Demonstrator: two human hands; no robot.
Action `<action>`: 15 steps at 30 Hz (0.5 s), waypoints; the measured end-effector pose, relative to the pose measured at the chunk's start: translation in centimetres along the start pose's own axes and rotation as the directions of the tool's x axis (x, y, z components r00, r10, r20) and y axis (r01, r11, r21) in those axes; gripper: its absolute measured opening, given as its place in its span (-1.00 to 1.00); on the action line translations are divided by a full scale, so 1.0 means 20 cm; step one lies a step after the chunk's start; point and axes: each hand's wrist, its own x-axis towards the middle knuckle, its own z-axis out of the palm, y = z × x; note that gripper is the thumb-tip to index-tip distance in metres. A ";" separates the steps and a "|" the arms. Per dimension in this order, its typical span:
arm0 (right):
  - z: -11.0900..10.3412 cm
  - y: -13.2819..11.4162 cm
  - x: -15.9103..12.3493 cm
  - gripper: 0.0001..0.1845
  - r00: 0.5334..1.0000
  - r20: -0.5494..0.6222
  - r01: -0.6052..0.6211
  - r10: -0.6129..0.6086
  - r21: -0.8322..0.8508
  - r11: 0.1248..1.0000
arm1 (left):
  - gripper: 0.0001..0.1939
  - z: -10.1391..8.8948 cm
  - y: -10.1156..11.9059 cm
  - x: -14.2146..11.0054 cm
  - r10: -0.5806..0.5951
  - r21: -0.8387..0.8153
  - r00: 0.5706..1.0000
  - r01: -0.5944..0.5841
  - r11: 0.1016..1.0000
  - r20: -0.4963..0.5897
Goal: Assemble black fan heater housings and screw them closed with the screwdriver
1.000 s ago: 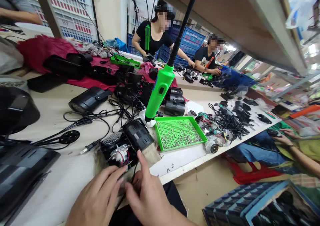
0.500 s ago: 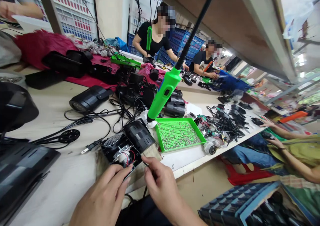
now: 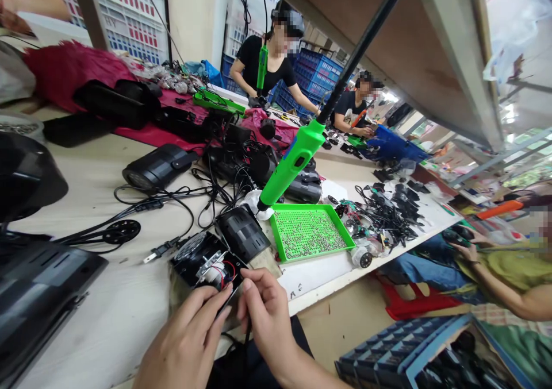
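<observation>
An opened black hair dryer housing (image 3: pixel 202 260) lies on the pale table (image 3: pixel 107 297), showing a round vent grille, a small motor (image 3: pixel 214 271) and red and black wires. Its black nozzle end (image 3: pixel 242 234) points away from me. My left hand (image 3: pixel 185 337) grips the near edge of the housing, fingertips beside the motor. My right hand (image 3: pixel 265 311) pinches a thin dark wire (image 3: pixel 235 292) close to the housing, though the fingers hide most of it. A black cable with a flat plug (image 3: pixel 156 255) lies left of the housing.
A green tray of small screws (image 3: pixel 297 251) and a hanging green electric screwdriver (image 3: pixel 293 162) stand just beyond my hands. Heaps of black parts and cables cover the table. Co-workers sit across and to the right. A blue crate (image 3: pixel 388 349) stands on the floor.
My hands have moved closer together over the housing's wires. The housing sits slightly turned, and the whole view has shifted as my head moved.
</observation>
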 end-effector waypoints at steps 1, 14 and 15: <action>0.01 0.01 0.00 -0.43 1.000 0.011 -0.027 0.027 0.034 0.999 | -0.69 0.01 -0.01 -0.01 0.006 0.000 1.000 -0.006 1.000 0.012; -0.24 -0.26 0.10 -0.70 0.868 0.492 0.434 -0.073 -0.678 0.593 | -0.71 0.07 -0.08 -0.08 0.003 -0.022 0.997 -0.005 1.000 -0.073; -0.24 -0.27 0.11 -0.70 0.844 0.532 0.482 -0.071 -0.694 0.535 | -0.71 0.07 -0.09 -0.08 0.015 -0.019 0.996 -0.017 1.000 -0.084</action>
